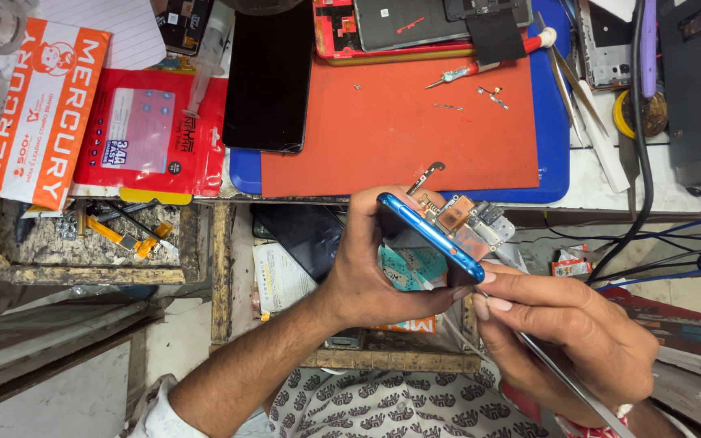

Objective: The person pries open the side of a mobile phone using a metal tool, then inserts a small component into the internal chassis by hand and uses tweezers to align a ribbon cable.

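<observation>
Head view, orange mat (399,130), cluttered workbench (594,174)

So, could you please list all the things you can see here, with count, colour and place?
opened phone: one, blue frame, tilted on edge, in left hand
tweezers: one, silver, in right hand
mat: one, orange-red, on the blue tray
tray: one, blue, bench top
dark phone: one, black, left edge of mat
screwdriver: one, red and white, top of mat
packets: two, red and orange, bench left
left hand: one, holding the phone
right hand: one, holding the tweezers
</observation>
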